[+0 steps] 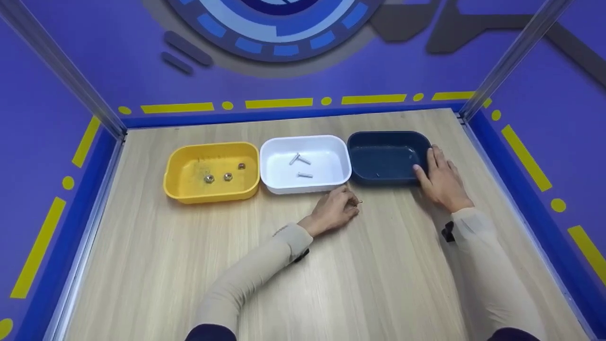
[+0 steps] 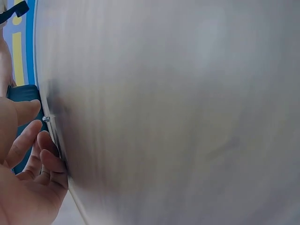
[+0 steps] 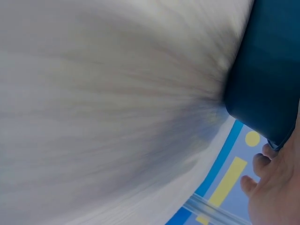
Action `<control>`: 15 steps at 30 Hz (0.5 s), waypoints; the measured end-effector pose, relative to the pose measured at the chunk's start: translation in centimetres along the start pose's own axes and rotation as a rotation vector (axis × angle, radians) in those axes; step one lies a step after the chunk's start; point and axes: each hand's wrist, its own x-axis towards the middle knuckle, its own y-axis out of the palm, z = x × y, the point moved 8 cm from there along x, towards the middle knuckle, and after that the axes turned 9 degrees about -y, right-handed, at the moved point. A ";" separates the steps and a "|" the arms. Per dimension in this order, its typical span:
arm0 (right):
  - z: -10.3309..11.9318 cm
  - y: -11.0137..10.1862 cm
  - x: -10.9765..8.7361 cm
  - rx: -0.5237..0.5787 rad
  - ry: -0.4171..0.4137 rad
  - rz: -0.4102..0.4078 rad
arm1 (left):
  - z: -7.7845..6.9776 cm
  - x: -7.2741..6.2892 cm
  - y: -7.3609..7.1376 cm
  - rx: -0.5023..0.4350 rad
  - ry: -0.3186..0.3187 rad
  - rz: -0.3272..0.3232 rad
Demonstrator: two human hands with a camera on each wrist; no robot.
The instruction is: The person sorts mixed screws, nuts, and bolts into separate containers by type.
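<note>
My left hand (image 1: 333, 210) is low over the table in front of the white tray, with the thumb and index fingertips apart. A small shiny metal fastener (image 2: 46, 119) lies just beyond those fingertips; its exact kind is too small to tell. My right hand (image 1: 444, 182) rests against the right end of the dark blue tray (image 1: 388, 181), its fingers fairly straight along the outside and its thumb at the front rim. Several screws (image 1: 305, 175) lie in the white tray (image 1: 307, 190). Metal nuts (image 1: 209, 179) sit in the yellow tray (image 1: 213, 196).
The three trays stand side by side across the wooden table (image 1: 360, 274). Blue-purple panels (image 1: 303, 85) with yellow marks wall in the back and both sides. Metal posts (image 1: 516, 57) rise at the back corners.
</note>
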 end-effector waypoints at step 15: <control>0.0 -0.2 0.0 -0.009 -0.004 -0.010 | 0.0 0.3 0.4 0.038 0.013 0.007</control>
